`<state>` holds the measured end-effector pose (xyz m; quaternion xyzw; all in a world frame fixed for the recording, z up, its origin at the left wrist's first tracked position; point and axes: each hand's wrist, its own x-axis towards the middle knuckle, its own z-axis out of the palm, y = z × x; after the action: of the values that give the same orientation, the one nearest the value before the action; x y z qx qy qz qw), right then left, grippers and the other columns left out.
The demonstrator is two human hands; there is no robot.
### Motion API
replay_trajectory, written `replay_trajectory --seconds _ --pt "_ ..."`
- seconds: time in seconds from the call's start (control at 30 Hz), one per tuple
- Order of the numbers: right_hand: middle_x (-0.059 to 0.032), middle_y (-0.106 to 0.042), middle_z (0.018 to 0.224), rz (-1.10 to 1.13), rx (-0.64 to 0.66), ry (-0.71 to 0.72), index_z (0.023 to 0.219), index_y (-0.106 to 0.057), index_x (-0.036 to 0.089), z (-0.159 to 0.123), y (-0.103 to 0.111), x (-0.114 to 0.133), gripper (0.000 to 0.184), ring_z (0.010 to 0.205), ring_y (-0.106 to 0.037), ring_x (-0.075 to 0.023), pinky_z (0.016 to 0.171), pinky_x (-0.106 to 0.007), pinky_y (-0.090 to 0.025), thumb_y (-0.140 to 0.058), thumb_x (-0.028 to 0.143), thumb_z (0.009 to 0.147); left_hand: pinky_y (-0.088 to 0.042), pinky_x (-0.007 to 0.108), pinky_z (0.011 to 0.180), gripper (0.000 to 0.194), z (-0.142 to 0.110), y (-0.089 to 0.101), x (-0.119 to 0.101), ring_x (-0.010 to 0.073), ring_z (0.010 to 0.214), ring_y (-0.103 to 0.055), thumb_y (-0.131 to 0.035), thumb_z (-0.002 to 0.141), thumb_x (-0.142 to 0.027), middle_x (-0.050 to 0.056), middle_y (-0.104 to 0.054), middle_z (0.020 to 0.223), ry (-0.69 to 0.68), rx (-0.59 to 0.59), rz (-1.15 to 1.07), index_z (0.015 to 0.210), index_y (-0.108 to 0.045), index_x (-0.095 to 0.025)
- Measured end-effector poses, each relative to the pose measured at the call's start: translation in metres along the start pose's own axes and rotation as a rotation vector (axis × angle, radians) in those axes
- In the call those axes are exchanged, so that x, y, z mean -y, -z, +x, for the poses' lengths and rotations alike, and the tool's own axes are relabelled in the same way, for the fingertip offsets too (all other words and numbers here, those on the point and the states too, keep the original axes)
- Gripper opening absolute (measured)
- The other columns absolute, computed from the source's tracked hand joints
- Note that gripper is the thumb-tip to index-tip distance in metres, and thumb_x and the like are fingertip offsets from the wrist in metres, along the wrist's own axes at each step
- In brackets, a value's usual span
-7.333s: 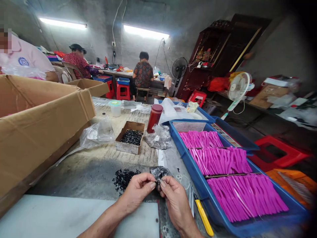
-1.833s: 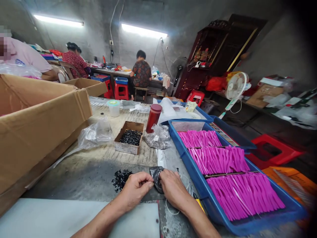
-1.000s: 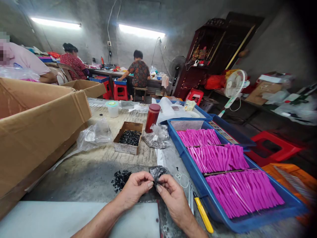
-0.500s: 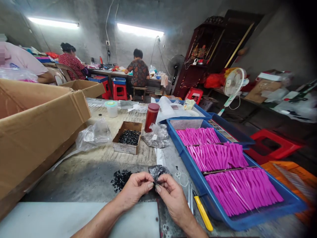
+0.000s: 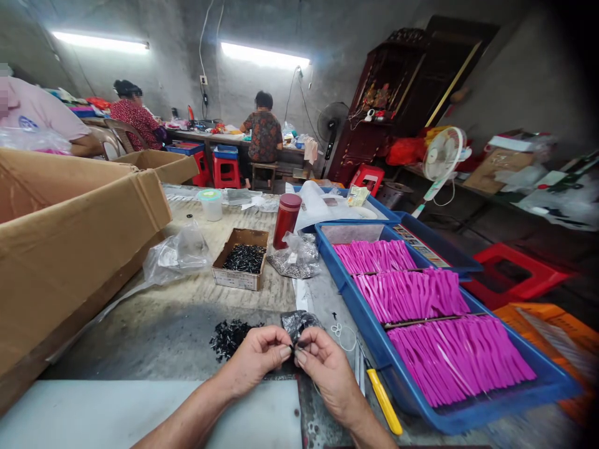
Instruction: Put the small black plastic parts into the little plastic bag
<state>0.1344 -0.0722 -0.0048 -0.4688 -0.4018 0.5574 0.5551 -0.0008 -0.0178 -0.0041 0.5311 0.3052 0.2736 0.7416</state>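
Note:
My left hand (image 5: 262, 358) and my right hand (image 5: 325, 368) meet fingertip to fingertip over the near part of the table. Between their pinched thumbs and forefingers is a tiny black part (image 5: 293, 349), mostly covered by the fingers and too small to name. Just behind my left hand lies a heap of small black pieces (image 5: 228, 338). A plastic bag with dark contents (image 5: 299, 322) sits right behind the fingertips. Farther back, a small cardboard box (image 5: 237, 280) holds many small black pins or similar parts.
At right stands a blue tray (image 5: 344, 296) with rows of magenta strips (image 5: 458, 355). A yellow-handled tool (image 5: 384, 402) lies beside it. A large carton (image 5: 84, 249) is at left. Behind are a red cylinder (image 5: 286, 221), a lidded tub (image 5: 211, 206) and seated co-workers (image 5: 264, 134).
Both hands stay almost in place, still pinching together. The right fingers have shifted very slightly. The co-worker at the back has moved their head a little.

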Motion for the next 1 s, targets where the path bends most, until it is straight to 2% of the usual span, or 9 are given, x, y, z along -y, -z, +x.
replay_trajectory --seconds 0.23,0.57,1.0 --pt "0.0062 -0.04 0.056 0.02 -0.006 -0.036 0.068 -0.045 0.019 0.0 -0.0027 0.0044 0.027 0.049 -0.035 -0.0077 0.049 -0.02 -0.028 -0.064 0.037 0.059 -0.023 0.016 0.043 0.029 0.0005 -0.0014 -0.0004 0.0041 0.046 -0.033 -0.064 0.061 -0.037 -0.004 -0.044 0.054 0.022 0.017 -0.068 0.067 -0.053 -0.011" --pt "0.0074 -0.039 0.052 0.047 -0.009 -0.064 0.068 -0.045 0.019 -0.0014 -0.0024 0.0045 0.026 0.047 -0.035 -0.0071 0.047 -0.02 -0.027 -0.064 0.034 0.059 -0.03 0.018 0.05 0.028 -0.0022 -0.0047 -0.0074 0.0078 0.052 -0.04 -0.062 0.063 -0.038 -0.002 -0.049 0.055 -0.061 0.037 0.049 0.061 -0.054 -0.011" --pt "0.0079 -0.04 0.052 0.086 -0.001 -0.073 0.069 -0.046 0.019 0.0012 -0.0016 0.0027 0.025 0.047 -0.034 -0.0064 0.047 -0.019 -0.026 -0.065 0.031 0.059 -0.033 0.02 0.057 0.024 -0.0017 -0.0043 -0.0043 0.0096 0.057 -0.041 -0.059 0.066 -0.033 -0.001 -0.049 0.057 -0.091 0.03 0.103 0.061 -0.054 -0.01"
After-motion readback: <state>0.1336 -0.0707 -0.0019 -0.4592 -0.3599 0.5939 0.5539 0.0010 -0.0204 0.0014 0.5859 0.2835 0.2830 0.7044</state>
